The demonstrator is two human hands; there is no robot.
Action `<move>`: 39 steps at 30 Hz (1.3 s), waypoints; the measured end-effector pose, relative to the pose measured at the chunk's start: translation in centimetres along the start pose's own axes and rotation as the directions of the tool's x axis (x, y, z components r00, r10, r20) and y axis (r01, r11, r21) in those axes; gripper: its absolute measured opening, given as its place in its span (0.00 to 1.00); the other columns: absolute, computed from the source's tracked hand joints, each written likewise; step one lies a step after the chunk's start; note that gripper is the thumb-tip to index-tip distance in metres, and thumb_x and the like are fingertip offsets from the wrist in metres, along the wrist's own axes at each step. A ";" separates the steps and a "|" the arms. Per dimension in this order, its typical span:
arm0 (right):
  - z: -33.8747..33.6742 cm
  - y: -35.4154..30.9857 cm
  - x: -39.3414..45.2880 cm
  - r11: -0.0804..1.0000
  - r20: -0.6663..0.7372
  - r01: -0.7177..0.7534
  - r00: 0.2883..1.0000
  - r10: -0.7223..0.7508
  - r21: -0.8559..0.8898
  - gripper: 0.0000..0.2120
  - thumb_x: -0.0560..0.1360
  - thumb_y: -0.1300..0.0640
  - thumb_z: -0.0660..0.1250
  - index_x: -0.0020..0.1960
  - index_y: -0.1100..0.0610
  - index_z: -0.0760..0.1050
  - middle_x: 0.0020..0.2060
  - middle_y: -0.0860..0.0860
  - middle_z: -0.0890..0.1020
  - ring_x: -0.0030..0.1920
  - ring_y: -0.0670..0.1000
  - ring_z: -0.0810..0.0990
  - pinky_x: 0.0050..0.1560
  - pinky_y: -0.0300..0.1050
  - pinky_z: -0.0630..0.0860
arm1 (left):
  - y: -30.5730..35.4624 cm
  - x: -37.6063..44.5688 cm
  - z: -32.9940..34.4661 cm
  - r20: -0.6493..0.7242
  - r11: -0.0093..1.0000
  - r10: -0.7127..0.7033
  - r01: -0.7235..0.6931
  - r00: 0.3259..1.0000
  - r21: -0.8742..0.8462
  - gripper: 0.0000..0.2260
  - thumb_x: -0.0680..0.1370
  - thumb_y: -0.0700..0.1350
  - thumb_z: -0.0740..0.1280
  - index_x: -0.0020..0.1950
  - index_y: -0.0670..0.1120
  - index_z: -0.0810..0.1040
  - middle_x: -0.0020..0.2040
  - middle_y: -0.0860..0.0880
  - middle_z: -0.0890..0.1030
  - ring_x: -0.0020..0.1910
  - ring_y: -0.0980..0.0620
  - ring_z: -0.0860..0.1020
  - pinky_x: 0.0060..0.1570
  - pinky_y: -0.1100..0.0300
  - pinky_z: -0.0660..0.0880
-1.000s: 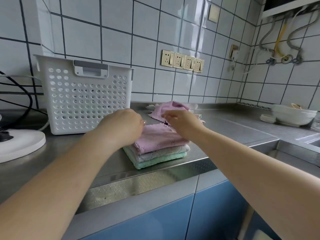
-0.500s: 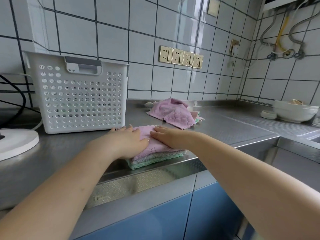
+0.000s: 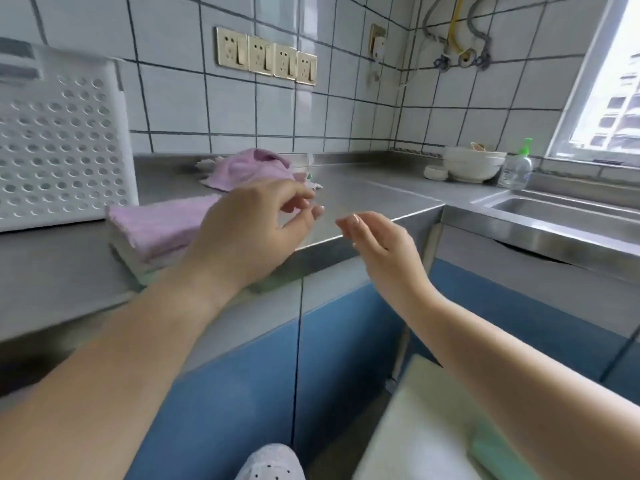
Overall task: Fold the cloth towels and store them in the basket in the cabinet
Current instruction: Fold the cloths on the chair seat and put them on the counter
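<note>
Left hand [image 3: 249, 233] and right hand [image 3: 377, 244] hover empty, fingers loosely curled. Folded pink-topped cloth towel stack [image 3: 156, 233] on steel counter [image 3: 363, 195], at 9 o'clock of left hand, beside white perforated plastic basket [image 3: 59, 143]. Crumpled pink towel [image 3: 249, 168] at 12.

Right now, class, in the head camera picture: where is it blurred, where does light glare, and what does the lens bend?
Head view: motion blur smears the white basket and the folded towel stack; the window is overexposed; sheen lies on the steel counter; the wide lens bows the tile lines; left hand and right hand stay fairly sharp.
</note>
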State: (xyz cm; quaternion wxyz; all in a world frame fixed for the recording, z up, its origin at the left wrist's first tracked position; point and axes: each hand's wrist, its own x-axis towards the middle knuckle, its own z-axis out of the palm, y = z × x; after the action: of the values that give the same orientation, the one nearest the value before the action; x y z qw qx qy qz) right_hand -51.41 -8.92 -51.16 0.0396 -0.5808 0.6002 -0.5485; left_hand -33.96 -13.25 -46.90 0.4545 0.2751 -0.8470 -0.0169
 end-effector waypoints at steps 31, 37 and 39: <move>-20.6 23.6 -30.6 0.227 -0.201 -0.824 0.375 0.905 -0.519 0.35 0.77 0.52 0.61 0.77 0.48 0.44 0.72 0.54 0.64 0.66 0.56 0.70 0.66 0.47 0.68 | 18.2 -17.2 38.0 0.840 0.941 0.332 -0.217 0.430 -0.261 0.31 0.78 0.44 0.61 0.78 0.53 0.49 0.78 0.49 0.49 0.75 0.46 0.56 0.71 0.53 0.59; -20.2 24.0 -31.0 0.229 -0.177 -0.677 0.474 0.862 -0.699 0.29 0.76 0.47 0.61 0.74 0.47 0.56 0.63 0.52 0.76 0.60 0.55 0.75 0.55 0.46 0.73 | 19.9 -16.5 40.0 0.889 0.915 0.295 -0.373 0.350 -0.157 0.25 0.77 0.43 0.59 0.74 0.51 0.59 0.68 0.44 0.68 0.64 0.42 0.71 0.58 0.50 0.72; -20.3 24.0 -31.2 0.221 -0.154 -0.612 0.499 0.853 -0.759 0.21 0.75 0.44 0.61 0.66 0.48 0.67 0.57 0.51 0.79 0.57 0.55 0.77 0.48 0.46 0.73 | 20.2 -16.6 40.0 0.866 0.876 0.336 -0.460 0.371 -0.143 0.16 0.77 0.44 0.60 0.65 0.50 0.71 0.58 0.45 0.74 0.58 0.42 0.74 0.51 0.52 0.72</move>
State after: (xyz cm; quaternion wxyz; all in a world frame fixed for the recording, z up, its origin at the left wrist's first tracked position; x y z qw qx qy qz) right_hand -70.93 20.00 -78.40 0.1491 -0.2569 0.9520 -0.0737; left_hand -67.04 2.99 -77.33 -0.0664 0.0423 -0.9969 0.0080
